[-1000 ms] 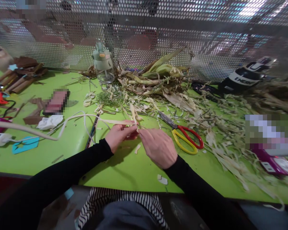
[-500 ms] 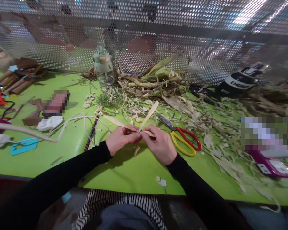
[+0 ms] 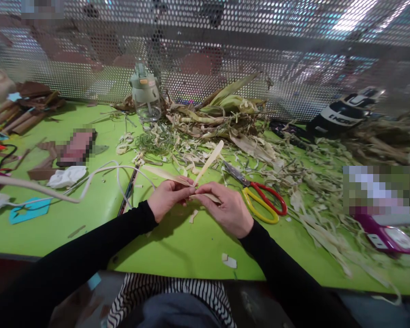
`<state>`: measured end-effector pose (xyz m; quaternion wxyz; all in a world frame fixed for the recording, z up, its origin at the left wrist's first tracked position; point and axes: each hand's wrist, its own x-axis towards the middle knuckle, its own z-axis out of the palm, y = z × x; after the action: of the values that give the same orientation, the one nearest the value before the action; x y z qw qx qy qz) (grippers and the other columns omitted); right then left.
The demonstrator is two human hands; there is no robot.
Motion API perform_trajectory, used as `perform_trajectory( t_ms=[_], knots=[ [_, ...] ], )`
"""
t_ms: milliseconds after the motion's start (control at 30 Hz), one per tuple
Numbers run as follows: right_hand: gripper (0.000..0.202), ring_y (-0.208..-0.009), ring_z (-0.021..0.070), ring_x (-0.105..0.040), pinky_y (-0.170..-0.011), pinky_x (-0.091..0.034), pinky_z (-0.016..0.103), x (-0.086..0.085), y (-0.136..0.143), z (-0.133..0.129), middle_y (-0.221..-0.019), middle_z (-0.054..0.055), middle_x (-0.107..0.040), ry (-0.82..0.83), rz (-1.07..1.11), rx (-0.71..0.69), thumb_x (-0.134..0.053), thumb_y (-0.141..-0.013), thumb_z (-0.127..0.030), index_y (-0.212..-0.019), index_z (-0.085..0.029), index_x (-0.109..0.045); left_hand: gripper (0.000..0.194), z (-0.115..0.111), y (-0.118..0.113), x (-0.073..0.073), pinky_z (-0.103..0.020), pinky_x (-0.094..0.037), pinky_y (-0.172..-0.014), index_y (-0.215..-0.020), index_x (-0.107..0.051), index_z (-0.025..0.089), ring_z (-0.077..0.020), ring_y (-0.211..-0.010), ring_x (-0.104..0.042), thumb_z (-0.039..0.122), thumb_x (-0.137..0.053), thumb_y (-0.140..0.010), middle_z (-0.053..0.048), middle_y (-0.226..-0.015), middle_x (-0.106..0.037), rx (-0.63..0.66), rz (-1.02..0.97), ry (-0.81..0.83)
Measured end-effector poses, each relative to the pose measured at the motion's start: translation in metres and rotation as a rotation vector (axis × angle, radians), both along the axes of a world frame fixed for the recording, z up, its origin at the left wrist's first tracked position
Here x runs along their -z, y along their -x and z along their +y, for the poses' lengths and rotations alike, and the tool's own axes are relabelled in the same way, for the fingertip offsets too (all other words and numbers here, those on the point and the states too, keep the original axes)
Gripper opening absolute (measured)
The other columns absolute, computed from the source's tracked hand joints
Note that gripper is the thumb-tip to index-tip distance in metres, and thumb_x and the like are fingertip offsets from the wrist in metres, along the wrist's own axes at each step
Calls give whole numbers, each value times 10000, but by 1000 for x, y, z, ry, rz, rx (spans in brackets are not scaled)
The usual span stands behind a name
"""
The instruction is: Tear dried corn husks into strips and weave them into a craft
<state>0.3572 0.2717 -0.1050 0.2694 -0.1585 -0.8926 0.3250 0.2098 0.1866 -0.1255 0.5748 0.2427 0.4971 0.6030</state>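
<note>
Pale corn husk strips meet between my two hands above the green table. My left hand pinches their joined ends, with one strip reaching out to the left and another pointing up and away. My right hand has its thumb and fingers closed on a third husk piece, close to the left fingertips. Just right of that hand lie scissors with one red and one yellow handle, blades pointing up-left. How the strips are fastened at the centre is too small to tell.
Husk scraps cover the right and back of the table. A clear-bottomed bottle stands by the perforated metal screen; a dark bottle leans at right. A phone, white cable and blue tag lie left.
My right hand has drawn slightly down and away from the centre where the strips join. The left hand and the husk strips have shifted a little to the left.
</note>
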Motion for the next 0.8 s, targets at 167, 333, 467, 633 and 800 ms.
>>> perform_trajectory(
  t_ms=[167, 333, 467, 633, 800],
  knots=[
    [139, -632, 122, -591, -542, -479, 238, 1, -2, 8, -783, 23, -649, 290, -32, 55, -549, -864, -294, -849, -163, -593, 353, -1, -1, -6, -186, -403, -488, -818, -596, 113, -65, -510, -516, 282, -797, -582, 24, -602, -610, 47, -12, 28],
    [98, -643, 120, -593, -570, -497, 241, 5, -2, 9, -764, 18, -640, 317, -30, 105, -574, -830, -260, -823, -163, -590, 290, -3, -2, -10, -185, -404, -495, -817, -605, 121, -62, -514, -522, 260, -769, -622, 22, -617, -606, 79, 23, 44],
    [74, -700, 132, -613, -649, -525, 273, 7, 0, 7, -779, 15, -638, 253, -13, 97, -582, -821, -241, -805, -169, -581, 297, -3, -3, -11, -180, -393, -482, -798, -582, 129, -56, -489, -501, 259, -774, -613, 37, -579, -585, 105, 39, 31],
    [277, -863, 183, -629, -746, -547, 384, 7, 0, 6, -993, 74, -626, 290, -34, 105, -586, -843, -343, -1045, -163, -523, 307, 1, 2, -5, -193, -424, -528, -802, -592, 125, -65, -532, -532, 255, -778, -595, 26, -604, -603, -64, 10, -4],
    [260, -734, 146, -602, -649, -538, 319, 6, -1, 4, -864, 51, -626, 360, -90, 139, -552, -865, -344, -1021, -136, -556, 318, 5, 7, 0, -205, -447, -582, -836, -592, 124, -78, -598, -562, 261, -764, -607, 19, -656, -616, -246, 10, -54]
  ],
)
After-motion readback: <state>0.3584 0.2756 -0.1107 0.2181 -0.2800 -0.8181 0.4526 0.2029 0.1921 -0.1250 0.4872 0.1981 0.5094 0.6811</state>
